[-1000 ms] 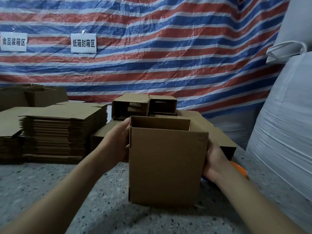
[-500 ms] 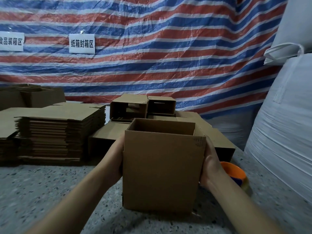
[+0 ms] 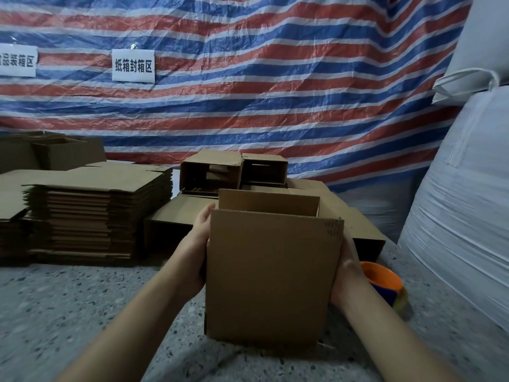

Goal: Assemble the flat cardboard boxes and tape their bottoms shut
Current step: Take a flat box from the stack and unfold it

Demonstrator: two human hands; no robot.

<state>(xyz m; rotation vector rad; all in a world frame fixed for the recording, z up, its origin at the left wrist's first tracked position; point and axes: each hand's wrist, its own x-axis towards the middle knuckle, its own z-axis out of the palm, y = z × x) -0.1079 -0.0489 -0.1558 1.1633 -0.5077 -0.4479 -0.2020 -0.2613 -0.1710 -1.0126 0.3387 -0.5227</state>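
Two hands hold one open box up over the floor.

The box (image 3: 271, 274) is in the middle, open side up, with the left hand (image 3: 194, 253) flat on its left wall and the right hand (image 3: 347, 271) flat on its right wall. I think it is best to press evenly so the walls stay square, then turn it to get at the bottom. The orange tape roll (image 3: 384, 285) lies just right. Farther left is the flat stack (image 3: 93, 213). One wall sign (image 3: 133, 65) reads 纸箱封箱区.
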